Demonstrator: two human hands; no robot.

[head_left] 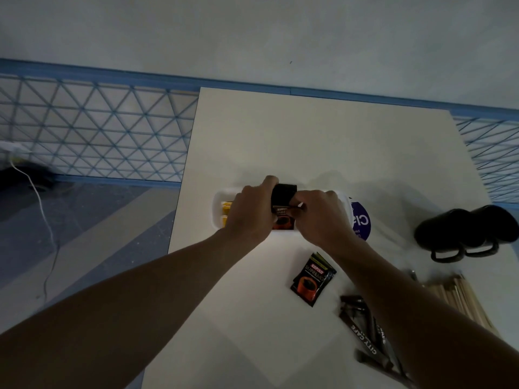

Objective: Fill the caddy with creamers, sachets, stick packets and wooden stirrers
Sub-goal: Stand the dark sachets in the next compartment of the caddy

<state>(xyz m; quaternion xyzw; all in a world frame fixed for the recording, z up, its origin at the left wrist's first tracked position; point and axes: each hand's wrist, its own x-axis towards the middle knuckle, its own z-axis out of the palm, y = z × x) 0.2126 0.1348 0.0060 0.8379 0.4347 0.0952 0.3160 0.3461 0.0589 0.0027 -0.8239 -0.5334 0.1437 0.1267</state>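
The white oval plastic caddy (217, 204) sat mid-table, holding yellow packets (226, 206) at its left end. Both hands pinched a glossy black Kopiko sachet bundle (283, 202) upright inside it: left hand (251, 213) gripping, right hand (320, 216) steadying.

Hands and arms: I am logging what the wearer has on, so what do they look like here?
Both arms are bare up to the frame edge, with no sleeves in view. The left hand and right hand show no gloves, rings, watch or wristbands.
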